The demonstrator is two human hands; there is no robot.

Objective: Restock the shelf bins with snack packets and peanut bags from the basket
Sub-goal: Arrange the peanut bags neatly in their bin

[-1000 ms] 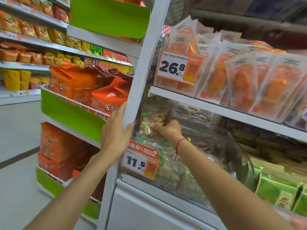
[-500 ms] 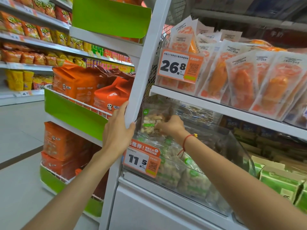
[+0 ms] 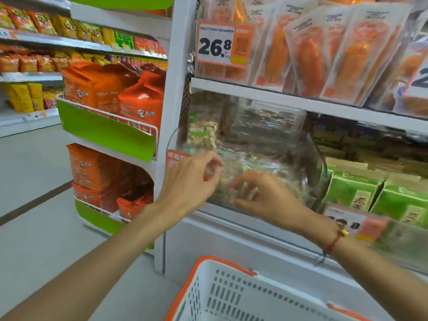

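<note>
- I see both hands at the clear plastic bin on the lower shelf, where peanut bags lie heaped: crinkled see-through film with green print, pale nuts showing through.
- One peanut bag stands upright at the bin's left end, above the heap.
- My left hand hovers at the bin's front left corner, fingers loosely curled; the blur keeps me from telling whether they pinch any film.
- My right hand rests on the heap, fingers spread and bent over the bags; a red cord bracelet circles the wrist.
- The white shelf board above leaves a narrow gap over the bin; its curved right wall stands just beside green cartons.
- The white basket with orange rim sits below, its perforated wall near the shelf base.
- Orange pouches line the upper shelf behind a 26.8 price tag.
</note>
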